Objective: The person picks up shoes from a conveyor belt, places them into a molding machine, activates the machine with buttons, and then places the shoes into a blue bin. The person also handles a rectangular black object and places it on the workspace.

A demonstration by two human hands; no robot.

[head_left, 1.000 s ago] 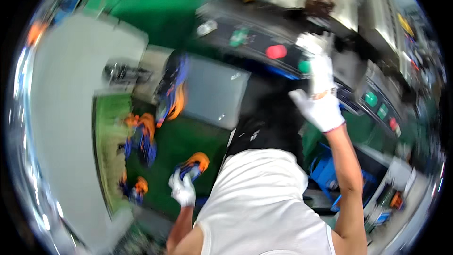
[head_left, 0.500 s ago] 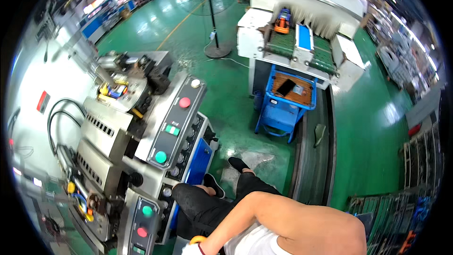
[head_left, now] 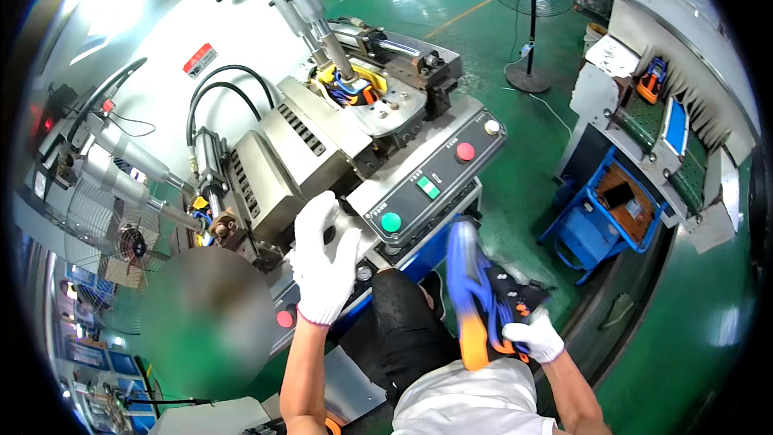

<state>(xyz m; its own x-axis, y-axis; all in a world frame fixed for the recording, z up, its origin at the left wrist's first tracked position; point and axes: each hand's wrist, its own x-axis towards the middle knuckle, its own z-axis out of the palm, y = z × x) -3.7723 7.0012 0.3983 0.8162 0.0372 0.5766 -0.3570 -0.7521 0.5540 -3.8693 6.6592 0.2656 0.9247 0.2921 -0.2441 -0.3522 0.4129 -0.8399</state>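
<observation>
My left hand (head_left: 324,262), in a white knit glove, is raised over the machine's control side. Its thumb and fingers are spread, and nothing is in them. Low on the right, my right hand (head_left: 538,337), gloved too, grips a blue, black and orange sports shoe (head_left: 475,290) by its edge. The shoe is tilted in front of my lap and partly blurred. Beyond my left hand stands a metal press machine with a control panel (head_left: 435,177) of coloured buttons. Under its far press head another colourful shoe (head_left: 352,90) sits between yellow pads.
A second press station (head_left: 211,217) is on the left. At the right, a blue cart (head_left: 592,229) carries a phone, beside a conveyor machine (head_left: 596,109) with an orange-and-blue shoe (head_left: 651,80) on its belt. A standing fan (head_left: 529,32) is at the back.
The view has swung left toward the press machine. Both gloved hands now show, the right one holding a shoe; before, mainly one bent arm was visible, with a glove at the lower edge.
</observation>
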